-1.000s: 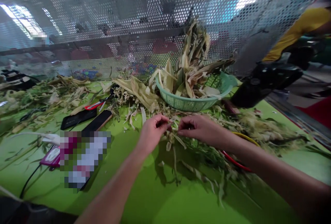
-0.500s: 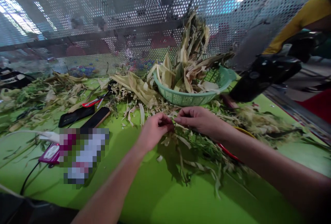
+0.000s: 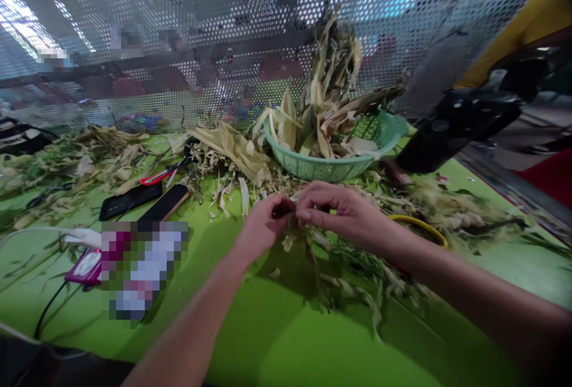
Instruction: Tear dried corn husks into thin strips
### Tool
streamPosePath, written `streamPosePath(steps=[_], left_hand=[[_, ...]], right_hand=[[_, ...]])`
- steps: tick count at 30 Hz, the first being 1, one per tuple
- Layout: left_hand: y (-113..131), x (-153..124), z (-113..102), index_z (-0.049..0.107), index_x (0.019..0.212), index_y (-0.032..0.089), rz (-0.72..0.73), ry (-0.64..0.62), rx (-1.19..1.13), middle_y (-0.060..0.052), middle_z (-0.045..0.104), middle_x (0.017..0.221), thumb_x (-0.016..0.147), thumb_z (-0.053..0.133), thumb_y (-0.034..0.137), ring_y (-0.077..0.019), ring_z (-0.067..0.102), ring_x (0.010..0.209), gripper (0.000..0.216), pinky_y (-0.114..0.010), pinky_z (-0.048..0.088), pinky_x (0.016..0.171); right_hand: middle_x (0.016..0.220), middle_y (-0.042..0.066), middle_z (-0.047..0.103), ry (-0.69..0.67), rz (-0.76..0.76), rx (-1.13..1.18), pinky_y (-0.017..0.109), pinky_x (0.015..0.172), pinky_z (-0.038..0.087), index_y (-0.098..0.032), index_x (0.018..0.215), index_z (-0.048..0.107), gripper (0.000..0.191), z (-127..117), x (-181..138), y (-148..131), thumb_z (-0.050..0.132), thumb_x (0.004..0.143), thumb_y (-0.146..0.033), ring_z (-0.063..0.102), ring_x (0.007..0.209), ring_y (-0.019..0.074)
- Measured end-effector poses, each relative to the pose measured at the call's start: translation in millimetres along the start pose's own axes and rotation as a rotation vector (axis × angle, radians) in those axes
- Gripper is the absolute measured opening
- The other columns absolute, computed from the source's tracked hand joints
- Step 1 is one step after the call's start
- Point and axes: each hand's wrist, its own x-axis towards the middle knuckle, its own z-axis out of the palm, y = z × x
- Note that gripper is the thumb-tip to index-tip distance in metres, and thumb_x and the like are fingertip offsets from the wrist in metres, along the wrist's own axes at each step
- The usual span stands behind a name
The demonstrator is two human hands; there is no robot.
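Head view: left hand (image 3: 263, 227) and right hand (image 3: 346, 215) meet fingertip to fingertip above the table (image 3: 290, 345). Both sets of fingers are closed in a pinch on a husk strip (image 3: 287, 243), which dangles just under the pinch, in front of the basket (image 3: 330, 170)

Progress, judged from the layout: the basket is heaped with husks (image 3: 326, 107), so a good share looks done. Left over: the leafy stalk pile (image 3: 353, 268) under the hands, and loose husk litter (image 3: 89, 158) across the back left of the table

Nearby: scissors (image 3: 157, 175) and two black phones (image 3: 129, 199) to the left, a yellow hoop (image 3: 422, 226) just beside the right wrist, a perforated screen (image 3: 179, 47) behind

Writing: nothing readable; the object (image 3: 143, 268) near the phones is pixelated, and no brands are legible
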Motion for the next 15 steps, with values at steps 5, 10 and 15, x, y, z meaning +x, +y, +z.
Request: streamPosePath(steps=[5, 10, 15], left_hand=[[-3.7, 1.1, -0.8, 0.061, 0.085, 0.016, -0.039, -0.008, -0.136, -0.003, 0.063, 0.079, 0.078, 0.067, 0.026, -0.0123, 0.057, 0.073, 0.014, -0.026, 0.044, 0.070], [-6.6, 1.9, -0.9, 0.061, 0.087, 0.015, -0.030, 0.012, -0.168, -0.001, 0.060, 0.079, 0.077, 0.068, 0.026, -0.0112, 0.054, 0.074, 0.016, -0.025, 0.043, 0.070], [-7.7, 2.0, -1.0, 0.060, 0.087, 0.016, -0.032, 0.007, -0.193, 0.000, 0.059, 0.080, 0.079, 0.067, 0.023, -0.0103, 0.052, 0.074, 0.013, -0.024, 0.041, 0.069]], right_hand=[[0.083, 0.004, 0.064, 0.162, 0.043, -0.080, 0.030, 0.070, 0.042, -0.023, 0.079, 0.067, 0.021, -8.0, 2.7, 12.0, 0.061, 0.084, -0.043, 0.057, 0.078, 0.0194], [0.082, 0.001, 0.069, 0.128, 0.080, -0.207, 0.029, 0.063, 0.039, -0.024, 0.083, 0.069, 0.008, -5.1, 6.5, 22.7, 0.067, 0.077, -0.029, 0.057, 0.068, 0.0169], [0.077, 0.001, 0.068, 0.115, 0.072, -0.296, 0.028, 0.063, 0.038, -0.022, 0.079, 0.068, 0.007, -2.9, 4.9, 17.3, 0.062, 0.079, -0.025, 0.056, 0.066, 0.0152]])
